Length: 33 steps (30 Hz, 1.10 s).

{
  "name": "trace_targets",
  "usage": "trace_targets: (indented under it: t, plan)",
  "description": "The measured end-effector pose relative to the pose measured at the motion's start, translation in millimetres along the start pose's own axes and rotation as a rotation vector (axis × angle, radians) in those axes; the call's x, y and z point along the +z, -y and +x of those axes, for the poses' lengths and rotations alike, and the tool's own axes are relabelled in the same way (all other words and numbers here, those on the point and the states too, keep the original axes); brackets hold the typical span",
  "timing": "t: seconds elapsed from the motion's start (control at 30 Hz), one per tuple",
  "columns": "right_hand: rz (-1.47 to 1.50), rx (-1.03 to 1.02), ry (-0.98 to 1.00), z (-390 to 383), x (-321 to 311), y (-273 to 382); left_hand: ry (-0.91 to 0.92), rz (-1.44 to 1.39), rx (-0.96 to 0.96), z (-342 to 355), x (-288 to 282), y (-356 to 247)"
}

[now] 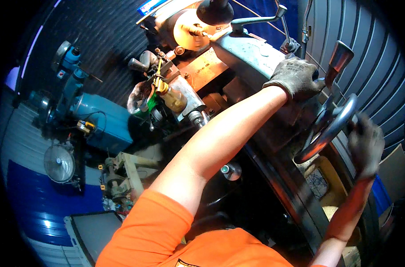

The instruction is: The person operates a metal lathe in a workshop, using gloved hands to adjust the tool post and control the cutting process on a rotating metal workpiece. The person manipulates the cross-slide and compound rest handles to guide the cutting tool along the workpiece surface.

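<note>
My left hand [296, 78], in a grey work glove, reaches across to the lathe's tailstock [255, 55]. It is closed over the tailstock's near end, though most of its fingertips are hidden. Just beyond its fingers stands a lever with a flared dark handle [339, 62]. At the lower right is a shiny metal handwheel [329, 129]. My right hand [366, 144], also gloved, is at the wheel's right side. Motion blurs its fingers, so I cannot make out whether they grip the rim.
The lamp-lit chuck [191, 29] is at the top, below a dark lamp shade [215, 11]. A tool post with a yellowish bottle [173, 99] stands left of my forearm. Farther left are a blue-green machine [102, 120] and a round fan [59, 163]. Corrugated wall [367, 58] borders the right.
</note>
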State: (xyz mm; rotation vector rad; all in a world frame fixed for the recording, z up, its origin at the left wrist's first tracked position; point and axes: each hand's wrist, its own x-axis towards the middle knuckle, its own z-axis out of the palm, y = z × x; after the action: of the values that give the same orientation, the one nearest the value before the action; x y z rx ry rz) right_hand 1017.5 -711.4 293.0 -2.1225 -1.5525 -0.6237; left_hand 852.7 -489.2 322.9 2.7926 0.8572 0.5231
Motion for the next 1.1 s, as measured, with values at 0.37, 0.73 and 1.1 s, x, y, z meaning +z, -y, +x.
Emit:
trace_targets:
  t: [0.37,0.73,1.1]
  plan:
    - [-0.029,0.194,0.532,26,85,-48,0.059,0.027,-0.021,2,-5,-6]
    - [0.526,0.005,0.586,-97,57,49,0.03,-0.006,-0.032,-5,-7,-7]
    - [-0.126,0.248,0.235,39,15,-11,-0.037,0.046,-0.017,6,8,2]
